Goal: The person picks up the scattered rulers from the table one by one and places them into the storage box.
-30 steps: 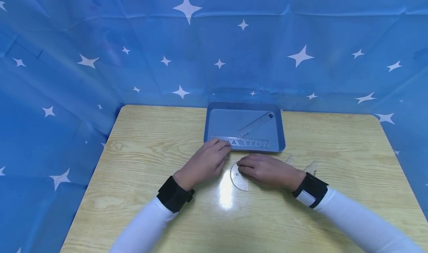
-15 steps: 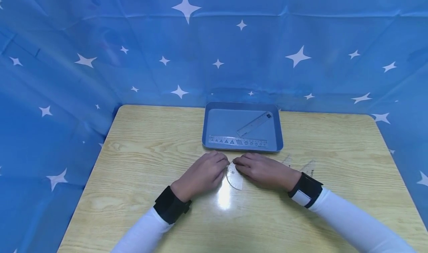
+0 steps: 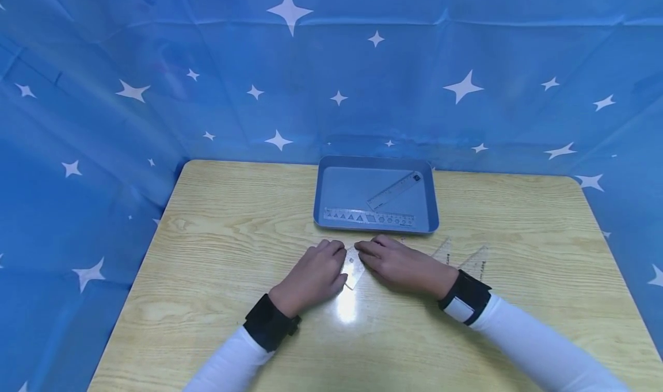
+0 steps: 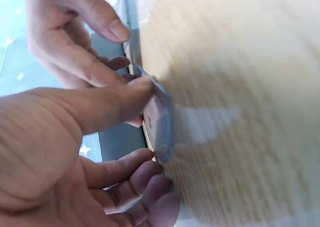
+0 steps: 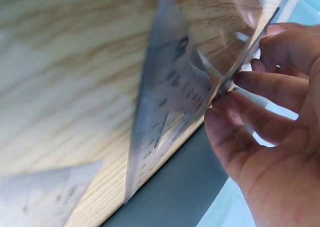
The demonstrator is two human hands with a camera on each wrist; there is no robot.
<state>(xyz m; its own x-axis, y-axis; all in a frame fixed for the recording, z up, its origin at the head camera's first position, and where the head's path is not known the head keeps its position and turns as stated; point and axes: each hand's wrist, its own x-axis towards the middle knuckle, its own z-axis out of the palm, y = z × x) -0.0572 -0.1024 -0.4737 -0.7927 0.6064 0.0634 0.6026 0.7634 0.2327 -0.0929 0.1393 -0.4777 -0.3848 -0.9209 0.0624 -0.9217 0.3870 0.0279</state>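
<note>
A clear plastic protractor [image 3: 354, 270] is between my two hands, tilted up on edge above the table. My left hand [image 3: 314, 277] pinches it, the thumb on its near face in the left wrist view, where the protractor [image 4: 161, 122] is seen at a slant. At its other end my right hand [image 3: 401, 265] holds the edge between thumb and fingers; in the right wrist view the protractor [image 5: 247, 54] is almost edge-on. Two clear set squares, one nearer [image 3: 442, 254] and one farther right [image 3: 475, 262], lie on the table by the right wrist, partly hidden by the arm.
Behind the hands a blue-grey tray [image 3: 336, 185] stands at the table's back edge. In it lie a stencil ruler [image 3: 370, 217] along the front and a plain clear ruler [image 3: 393, 191] set diagonally. A starred blue cloth [image 3: 233, 64] hangs behind the wooden table [image 3: 207, 254].
My left hand has come away from the stencil ruler in the tray and taken hold of the protractor. The protractor has moved left and tipped up from lying flat, with the right hand following.
</note>
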